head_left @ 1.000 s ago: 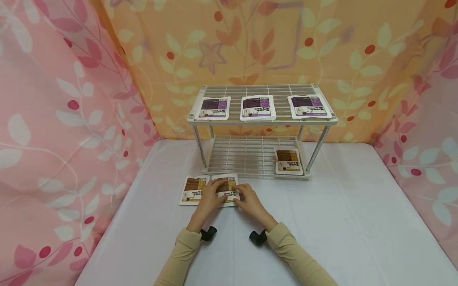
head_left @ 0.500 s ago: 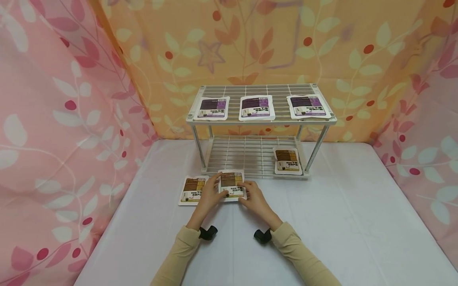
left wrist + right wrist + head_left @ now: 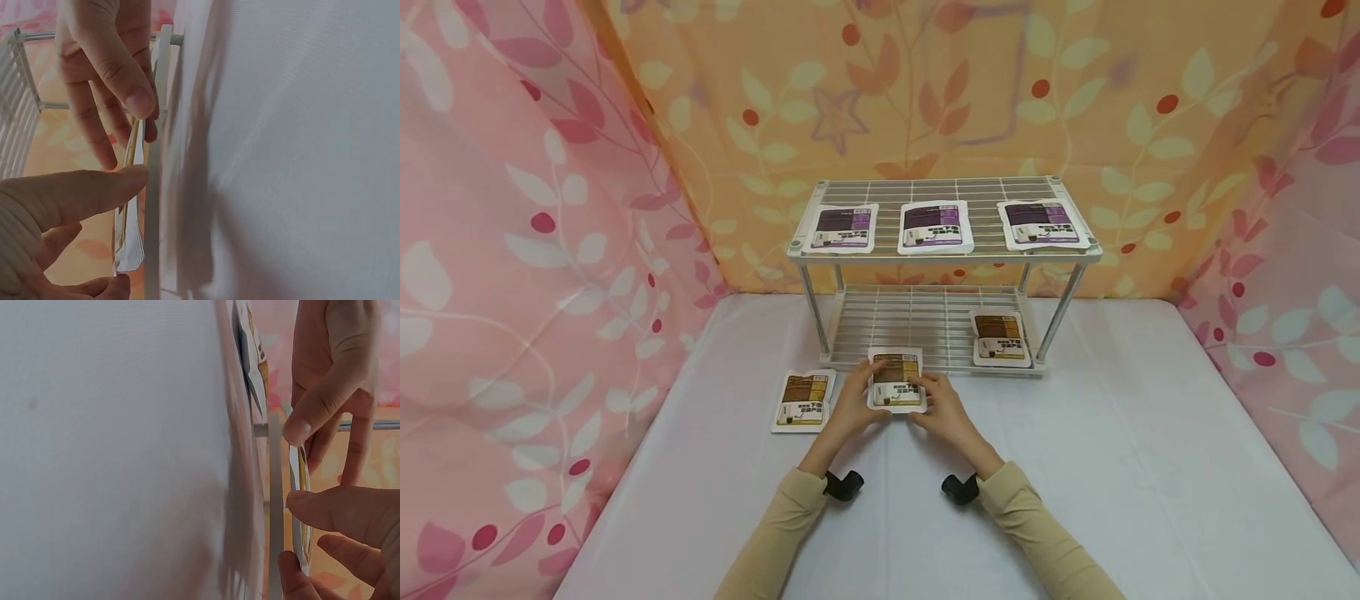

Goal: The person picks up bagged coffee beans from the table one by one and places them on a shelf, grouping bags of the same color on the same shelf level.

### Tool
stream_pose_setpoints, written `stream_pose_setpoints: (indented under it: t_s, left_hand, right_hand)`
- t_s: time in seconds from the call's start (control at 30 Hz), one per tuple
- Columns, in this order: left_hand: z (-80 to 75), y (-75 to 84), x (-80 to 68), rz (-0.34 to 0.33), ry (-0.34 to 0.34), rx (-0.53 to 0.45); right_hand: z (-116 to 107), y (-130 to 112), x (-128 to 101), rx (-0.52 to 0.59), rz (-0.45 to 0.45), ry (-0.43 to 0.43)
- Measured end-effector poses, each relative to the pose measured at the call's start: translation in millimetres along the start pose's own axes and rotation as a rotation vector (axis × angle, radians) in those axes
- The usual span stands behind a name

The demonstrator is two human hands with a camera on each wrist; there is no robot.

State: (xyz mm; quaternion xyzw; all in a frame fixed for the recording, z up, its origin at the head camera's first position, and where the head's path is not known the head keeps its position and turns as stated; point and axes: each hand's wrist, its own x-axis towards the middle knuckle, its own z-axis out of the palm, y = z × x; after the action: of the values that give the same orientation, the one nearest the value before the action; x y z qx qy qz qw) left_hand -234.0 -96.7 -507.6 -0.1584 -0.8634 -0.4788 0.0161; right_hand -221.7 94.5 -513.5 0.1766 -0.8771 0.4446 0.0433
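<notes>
Holding one flat brown-and-white packet (image 3: pixel 896 381) in both hands at the front edge of the white wire two-tier rack (image 3: pixel 945 250).

Head view: left hand (image 3: pixel 852 407) and right hand (image 3: pixel 945 410) pinch the packet's two sides, just above the white tablecloth (image 3: pixel 1112 467); a second brown packet (image 3: pixel 803 401) lies to the left. Left wrist view: thumb and fingers (image 3: pixel 109 75) close narrowly on the packet's edge (image 3: pixel 130 237). Right wrist view: fingers (image 3: pixel 325 394) likewise clamp the thin packet (image 3: pixel 299 506).
</notes>
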Motion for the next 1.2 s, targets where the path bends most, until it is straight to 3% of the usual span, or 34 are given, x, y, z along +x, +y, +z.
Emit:
stream_pose_setpoints:
  t_s: [0.13, 0.47, 0.7, 0.93, 1.2]
  left_hand:
    - [4.1, 0.3, 2.4, 0.006, 0.000, 0.034]
    - [13.1, 3.3, 7.7, 0.001, 0.052, -0.047]
    - [19.7, 3.7, 13.1, 0.018, 0.057, 0.014]
    - [26.4, 7.8, 18.3, 0.069, 0.090, 0.117]
    - [28.3, 14.0, 22.4, 0.128, 0.066, 0.239]
  right_hand:
    - [-2.8, 2.6, 0.6, -0.021, -0.006, 0.011]
    - [-9.9, 8.2, 0.4, -0.032, -0.033, 0.075]
    - [-13.5, 13.9, 1.5, -0.025, -0.009, 0.093]
    - [-16.5, 17.8, 2.8, -0.147, -0.021, 0.124]
    - [-23.5, 22.5, 7.1, -0.204, -0.059, 0.138]
